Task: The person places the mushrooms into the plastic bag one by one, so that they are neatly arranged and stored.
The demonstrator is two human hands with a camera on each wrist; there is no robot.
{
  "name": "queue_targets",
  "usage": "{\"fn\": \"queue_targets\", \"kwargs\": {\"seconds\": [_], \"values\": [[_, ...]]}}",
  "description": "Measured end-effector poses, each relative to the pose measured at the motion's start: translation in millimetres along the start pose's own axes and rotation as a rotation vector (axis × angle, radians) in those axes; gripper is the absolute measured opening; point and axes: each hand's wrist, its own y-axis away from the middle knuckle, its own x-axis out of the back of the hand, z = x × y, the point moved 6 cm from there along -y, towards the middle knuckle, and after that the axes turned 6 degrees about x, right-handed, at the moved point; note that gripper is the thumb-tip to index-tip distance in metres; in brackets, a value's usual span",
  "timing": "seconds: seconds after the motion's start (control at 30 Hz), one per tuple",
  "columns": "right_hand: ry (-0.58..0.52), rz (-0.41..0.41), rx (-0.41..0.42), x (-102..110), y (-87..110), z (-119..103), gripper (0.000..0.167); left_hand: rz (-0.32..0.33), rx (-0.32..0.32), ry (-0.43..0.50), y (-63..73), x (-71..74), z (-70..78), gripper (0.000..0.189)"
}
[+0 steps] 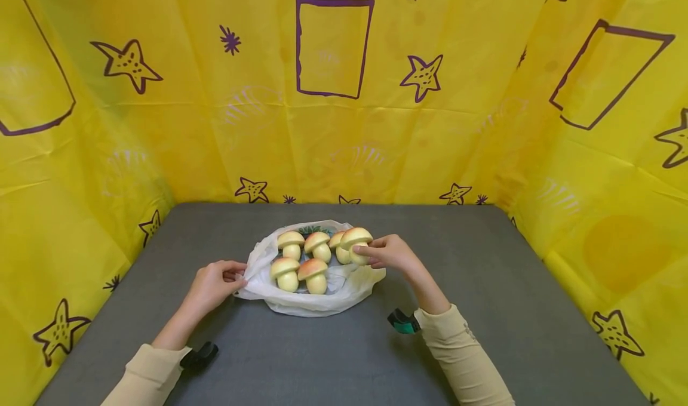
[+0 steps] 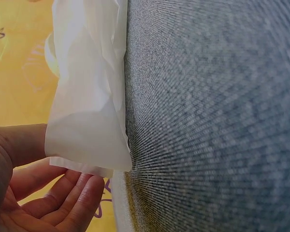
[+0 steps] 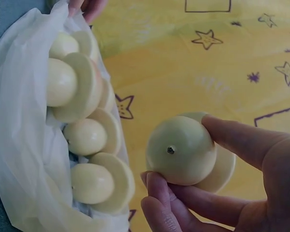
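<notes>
A white plastic bag (image 1: 328, 304) lies spread on the table with several toy mushrooms (image 1: 317, 246) inside its opening, pale yellow with orange-tinged caps. My left hand (image 1: 215, 283) pinches the bag's left edge between thumb and fingers; the left wrist view shows the bag's plastic (image 2: 89, 96) hanging between them. My right hand (image 1: 391, 254) grips one toy mushroom (image 1: 357, 239) at the bag's right side, held above the rim. In the right wrist view the held mushroom's rounded stem (image 3: 181, 150) faces the camera, with a small dark dot at its end, apart from the others.
The grey table (image 1: 457, 263) stretches around the bag on all sides. Yellow cloth (image 1: 344, 137) with drawn stars and rectangles encloses the back and both sides. Under the mushrooms a dark, leafy-patterned surface (image 1: 314, 230) partly shows at the bag's far side.
</notes>
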Motion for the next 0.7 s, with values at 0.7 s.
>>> {"fn": "queue_targets", "kwargs": {"seconds": [0.7], "values": [[0.023, -0.002, -0.002, -31, -8.2, 17, 0.039, 0.005, -0.012, 0.005, 0.2, 0.7, -2.2, 0.029]]}}
